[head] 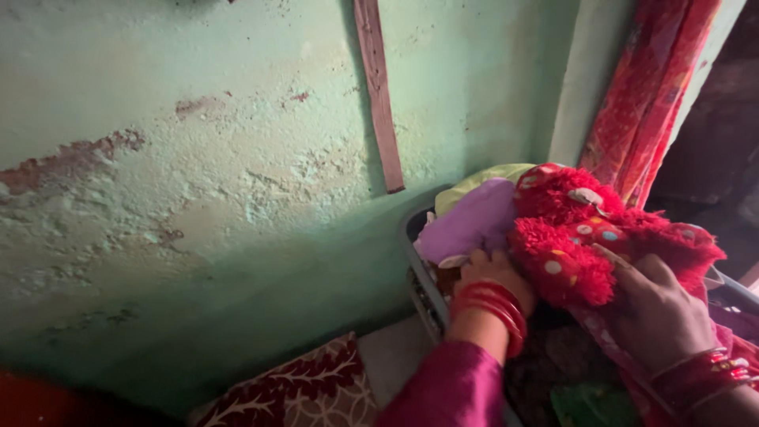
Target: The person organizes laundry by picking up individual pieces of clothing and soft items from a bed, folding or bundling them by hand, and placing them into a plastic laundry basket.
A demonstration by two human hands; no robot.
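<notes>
L hand (492, 273) fingers tucked under lilac cloth (468, 225), grip hidden – can't tell | R hand (655, 312) laid flat on red fluffy fabric (581, 229), pressed down into grey basket (417, 261) by green wall (198, 174)

This looks like a room in a lived-in home. A peeling, stained green plaster wall (198, 182) with a bare wooden strip (379, 95) fills the far left, and a red patterned cloth curtain (652, 87) hangs at a doorway on the right. Near the bottom lies a maroon floral-patterned cushion (304, 391), beside a grey plastic basket (419, 273) heaped with soft cloth things.
</notes>
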